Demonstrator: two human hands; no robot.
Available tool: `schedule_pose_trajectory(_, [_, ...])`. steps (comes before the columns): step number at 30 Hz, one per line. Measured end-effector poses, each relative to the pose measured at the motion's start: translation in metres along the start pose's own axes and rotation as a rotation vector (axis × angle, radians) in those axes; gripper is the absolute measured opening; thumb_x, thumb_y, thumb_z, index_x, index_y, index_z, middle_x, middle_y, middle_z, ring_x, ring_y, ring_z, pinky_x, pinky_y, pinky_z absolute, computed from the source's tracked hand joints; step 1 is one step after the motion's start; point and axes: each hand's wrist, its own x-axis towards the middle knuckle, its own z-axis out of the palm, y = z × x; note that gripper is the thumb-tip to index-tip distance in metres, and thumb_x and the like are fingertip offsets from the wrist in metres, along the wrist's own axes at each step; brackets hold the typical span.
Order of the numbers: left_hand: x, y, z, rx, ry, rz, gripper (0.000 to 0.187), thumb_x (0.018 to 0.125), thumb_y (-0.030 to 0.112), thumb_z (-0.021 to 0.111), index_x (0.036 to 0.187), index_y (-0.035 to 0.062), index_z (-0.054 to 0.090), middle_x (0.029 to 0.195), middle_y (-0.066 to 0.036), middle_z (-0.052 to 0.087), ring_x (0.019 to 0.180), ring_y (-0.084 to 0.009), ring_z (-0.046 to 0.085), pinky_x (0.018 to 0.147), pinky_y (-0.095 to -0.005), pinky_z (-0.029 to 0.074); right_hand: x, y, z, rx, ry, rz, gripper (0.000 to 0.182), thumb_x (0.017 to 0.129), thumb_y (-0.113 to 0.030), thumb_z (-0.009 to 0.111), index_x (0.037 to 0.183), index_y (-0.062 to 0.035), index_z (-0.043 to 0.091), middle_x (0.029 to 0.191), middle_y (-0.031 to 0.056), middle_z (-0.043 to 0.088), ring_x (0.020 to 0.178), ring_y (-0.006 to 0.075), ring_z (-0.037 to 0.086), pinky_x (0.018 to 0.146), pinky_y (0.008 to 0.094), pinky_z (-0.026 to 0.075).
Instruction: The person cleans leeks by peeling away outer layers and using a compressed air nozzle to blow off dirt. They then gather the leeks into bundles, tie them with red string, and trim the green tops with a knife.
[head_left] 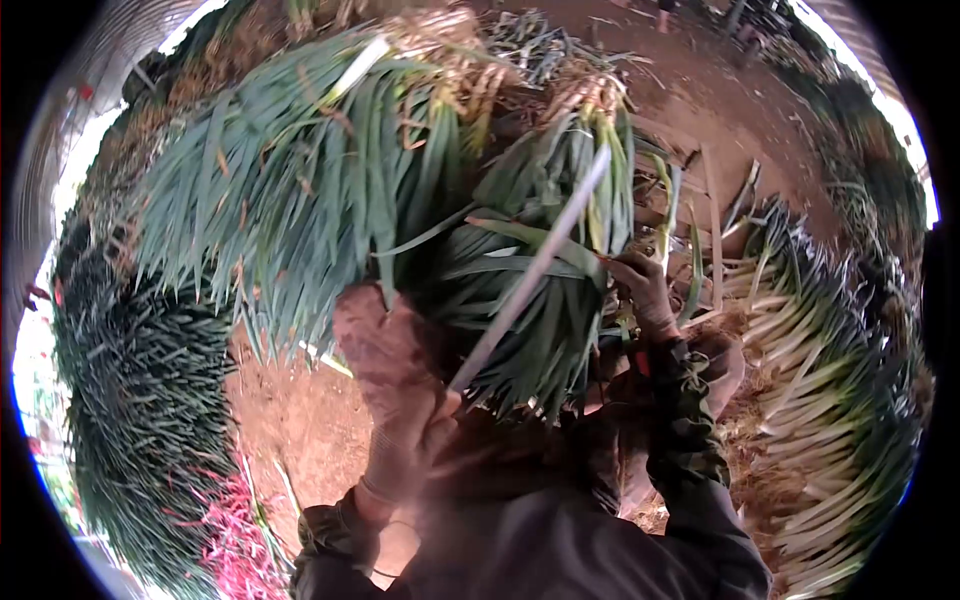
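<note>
Leaf (515,231) pinched in right hand (640,285), green bunch (560,325) just to that hand's left, long pale strip (531,268) rising across it from the closed grip of left hand (420,440); keeping leaf taut and strip steady looks tidiest to me.

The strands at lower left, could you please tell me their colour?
The strands are bright pink, shown in the head view.
</note>
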Motion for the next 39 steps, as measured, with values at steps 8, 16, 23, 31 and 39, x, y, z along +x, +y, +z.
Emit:
schedule_pose_trajectory(8, [-0.06,0.01,0.02,0.736,-0.144,-0.097,0.043,0.094,0.017,0.065,0.132,-0.0007,0.055,0.088,-0.02,0.068,0.069,-0.0374,0.066,0.059,-0.0448,0.051,0.011,0.022,0.007,0.251,0.067,0.007,0.017,0.092,-0.015,0.07,0.097,0.0016,0.07,0.081,0.0,0.066,0.065,0.005,0.055,0.057,0.0209,0.043])
schedule_pose_trajectory(16, [-0.066,0.025,0.006,0.874,-0.19,-0.16,0.048,0.094,0.021,0.066,0.136,0.002,0.053,0.088,-0.02,0.068,0.072,-0.0383,0.066,0.061,-0.0455,0.051,0.004,0.02,0.007,0.168,0.094,-0.04,0.014,0.093,-0.013,0.069,0.09,0.0007,0.069,0.077,-0.0015,0.062,0.066,0.0051,0.053,0.058,0.0218,0.041])
schedule_pose_trajectory(23, [-0.052,-0.002,0.055,0.375,-0.025,-0.086,0.036,0.095,0.011,0.064,0.128,-0.0009,0.056,0.101,-0.019,0.071,0.089,-0.0332,0.072,0.071,-0.0379,0.056,-0.022,0.027,0.011,-0.25,0.035,-0.154,0.021,0.096,-0.017,0.066,0.096,0.0039,0.064,0.075,0.0033,0.06,0.073,0.0104,0.052,0.067,0.0308,0.046])
schedule_pose_trajectory(31, [-0.024,-0.024,0.086,0.04,-0.134,-0.218,0.021,0.1,0.019,0.061,0.11,0.0011,0.057,0.081,-0.007,0.064,0.061,-0.0188,0.061,0.053,-0.0312,0.048,-0.043,0.027,0.033,-0.371,-0.004,-0.135,0.024,0.096,-0.025,0.063,0.101,-0.0021,0.066,0.082,0.0238,0.064,0.081,0.0435,0.064,0.071,0.0449,0.051])
schedule_pose_trajectory(39, [0.033,-0.005,0.098,-0.818,-0.46,-0.605,0.045,0.09,0.038,0.076,0.107,0.004,0.052,0.069,0.0,0.051,0.047,-0.009,0.046,0.042,-0.0229,0.035,-0.043,0.043,0.034,-0.032,0.035,-0.107,0.025,0.099,-0.021,0.06,0.096,0.0043,0.062,0.074,0.0098,0.055,0.071,0.0133,0.048,0.067,0.0326,0.046])
